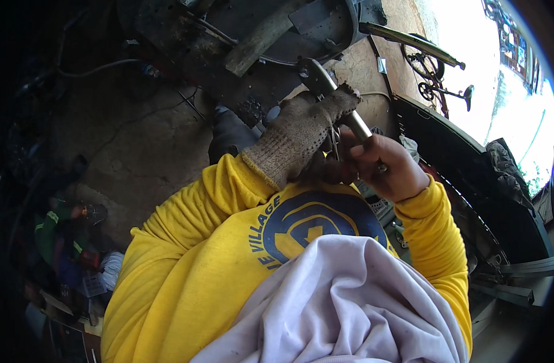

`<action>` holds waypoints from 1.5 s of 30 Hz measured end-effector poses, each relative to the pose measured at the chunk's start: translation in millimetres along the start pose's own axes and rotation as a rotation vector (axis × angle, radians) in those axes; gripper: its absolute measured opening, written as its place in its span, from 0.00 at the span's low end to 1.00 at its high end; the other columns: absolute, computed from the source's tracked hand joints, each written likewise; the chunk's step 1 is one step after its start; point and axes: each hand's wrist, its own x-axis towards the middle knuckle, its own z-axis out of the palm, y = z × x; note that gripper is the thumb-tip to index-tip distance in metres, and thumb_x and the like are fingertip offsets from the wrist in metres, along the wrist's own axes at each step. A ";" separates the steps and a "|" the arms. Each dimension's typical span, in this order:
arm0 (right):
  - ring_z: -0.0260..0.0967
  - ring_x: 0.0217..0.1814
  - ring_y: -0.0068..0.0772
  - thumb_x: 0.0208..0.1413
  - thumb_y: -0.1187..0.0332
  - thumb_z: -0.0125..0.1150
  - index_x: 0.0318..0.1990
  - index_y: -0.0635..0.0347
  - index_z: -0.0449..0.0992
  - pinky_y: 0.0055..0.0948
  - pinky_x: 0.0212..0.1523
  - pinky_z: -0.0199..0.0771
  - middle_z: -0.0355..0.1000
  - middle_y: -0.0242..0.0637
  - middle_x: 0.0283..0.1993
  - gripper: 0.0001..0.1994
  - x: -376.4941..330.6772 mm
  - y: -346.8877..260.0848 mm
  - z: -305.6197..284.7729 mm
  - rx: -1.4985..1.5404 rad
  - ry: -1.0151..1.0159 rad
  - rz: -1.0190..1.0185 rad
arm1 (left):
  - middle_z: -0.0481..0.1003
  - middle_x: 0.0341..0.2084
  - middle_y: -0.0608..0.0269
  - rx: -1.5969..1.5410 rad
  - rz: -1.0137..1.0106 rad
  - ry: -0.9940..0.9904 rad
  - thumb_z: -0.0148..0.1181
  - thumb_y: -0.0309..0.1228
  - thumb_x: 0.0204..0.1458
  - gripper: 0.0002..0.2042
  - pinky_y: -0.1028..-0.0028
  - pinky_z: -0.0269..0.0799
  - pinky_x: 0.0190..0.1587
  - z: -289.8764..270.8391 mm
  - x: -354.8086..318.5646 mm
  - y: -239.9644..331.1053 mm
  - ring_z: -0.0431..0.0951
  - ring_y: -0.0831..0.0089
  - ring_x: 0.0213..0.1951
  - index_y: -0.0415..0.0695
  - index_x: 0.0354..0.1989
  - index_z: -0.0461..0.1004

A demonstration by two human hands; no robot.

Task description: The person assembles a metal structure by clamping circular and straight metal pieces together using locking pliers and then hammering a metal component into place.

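Observation:
My left hand (301, 130), in a grey-brown knit work glove, is closed around a shiny metal bar (360, 127) held up in front of my chest. Its upper end carries a flat, curved metal head (316, 75); I cannot make out its exact kind. My bare right hand (389, 166) grips the lower end, thumb along the bar. Between the hands is a thin metal piece (335, 140), mostly in shadow. Yellow sleeves cover both arms, and a pale lilac cloth (343, 302) hangs over my chest.
Ahead stands a dark, grimy work surface with a round metal rim (354, 30) and a wooden block (262, 39). A bicycle (431, 72) stands at the far right, beyond a long dark panel (471, 151). Metal profiles (513, 293) lie lower right. Another person (77, 242) crouches at left.

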 end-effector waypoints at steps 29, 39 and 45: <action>0.73 0.36 0.31 0.66 0.43 0.42 0.54 0.61 0.69 0.31 0.39 0.72 0.74 0.38 0.38 0.28 -0.9 -5.3 31.8 0.802 0.138 0.179 | 0.71 0.17 0.67 -0.066 0.008 0.112 0.57 0.51 0.55 0.17 0.76 0.70 0.17 -1.7 3.8 -3.6 0.72 0.75 0.14 0.48 0.33 0.72; 0.71 0.35 0.21 0.69 0.53 0.44 0.59 0.66 0.67 0.21 0.40 0.70 0.73 0.33 0.35 0.24 -10.9 36.4 9.1 0.366 0.158 -0.195 | 0.68 0.17 0.67 -0.083 0.158 0.169 0.52 0.42 0.61 0.14 0.74 0.68 0.17 -22.9 -11.9 -23.7 0.68 0.78 0.13 0.45 0.46 0.73; 0.69 0.36 0.18 0.67 0.56 0.51 0.56 0.62 0.71 0.20 0.41 0.69 0.72 0.28 0.36 0.20 -3.4 73.6 -10.8 0.129 0.259 -0.210 | 0.73 0.21 0.61 1.744 0.919 0.670 0.56 0.36 0.57 0.20 0.71 0.72 0.20 -49.5 -29.6 -28.1 0.74 0.70 0.18 0.39 0.55 0.70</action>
